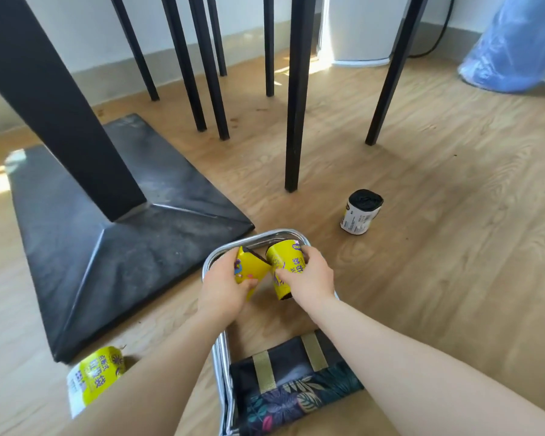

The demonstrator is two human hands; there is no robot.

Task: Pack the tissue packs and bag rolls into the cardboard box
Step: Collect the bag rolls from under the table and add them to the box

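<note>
Gripping one yellow-wrapped bag roll (249, 269), the left hand (222, 286) is holding it over the far end of a shiny metal-rimmed container (252, 239), while the right hand (309, 278) is clasping a second yellow bag roll (282, 265) just beside it, the two rolls touching. A third yellow roll (96, 377) is lying on the wooden floor (438, 247) by the left forearm, near the black table base (107, 234), and a black roll with a white label (361, 212) is standing well apart on the right. A dark floral bag (293, 388) is sitting at the container's near end.
</note>
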